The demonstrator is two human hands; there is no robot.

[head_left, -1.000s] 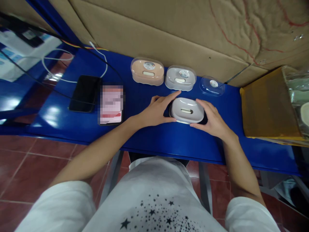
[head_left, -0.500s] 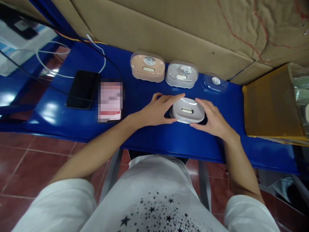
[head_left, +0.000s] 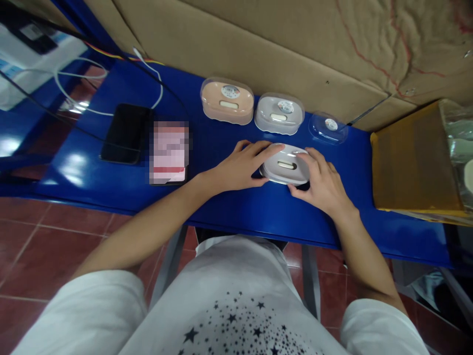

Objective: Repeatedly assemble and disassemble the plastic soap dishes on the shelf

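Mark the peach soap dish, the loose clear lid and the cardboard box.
Peach soap dish (head_left: pixel 226 109): head view, front wall below the slot.
Loose clear lid (head_left: pixel 322 132): head view, clear top beside the sticker.
Cardboard box (head_left: pixel 410 162): head view, taped side facing the dishes.

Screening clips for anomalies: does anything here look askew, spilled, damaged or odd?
Nothing looks spilled or damaged. Coarse pixelation oddly covers one phone screen. A clear lid lies by itself beyond the uncovered grey dish between left hand and right hand.

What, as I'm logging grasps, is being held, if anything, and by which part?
The pale oval dish, by its two ends: left hand at one, right hand at the other.
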